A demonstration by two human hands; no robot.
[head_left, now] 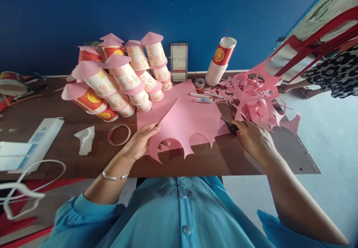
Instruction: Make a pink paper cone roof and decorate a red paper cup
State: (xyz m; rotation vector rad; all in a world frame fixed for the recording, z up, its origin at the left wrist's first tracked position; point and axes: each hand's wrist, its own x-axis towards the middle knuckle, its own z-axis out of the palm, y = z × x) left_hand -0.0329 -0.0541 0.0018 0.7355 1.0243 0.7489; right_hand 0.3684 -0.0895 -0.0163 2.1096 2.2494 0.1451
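My left hand (pixel 142 140) pinches the left edge of a pink paper sheet (pixel 184 123), its thumb on top and some fingers underneath. Round bites are cut out of the sheet's near edge, leaving pointed tips between them. Beneath it lies more pink paper (pixel 144 113) on the table. At the sheet's right side my right hand (pixel 253 138) is closed around the handles of dark scissors (pixel 231 125), whose blades point left toward the paper. Several markers (pixel 203 100) lie on the pink paper's far part.
Decorated paper-cup towers (pixel 117 76) with pink cone roofs stand at back left. A cup stack (pixel 216 72) and pink scraps (pixel 257 99) are at right. A tape roll (pixel 119 134), crumpled white paper (pixel 85 140) and a power strip (pixel 41 140) lie left. A person's patterned clothing (pixel 332 72) shows far right.
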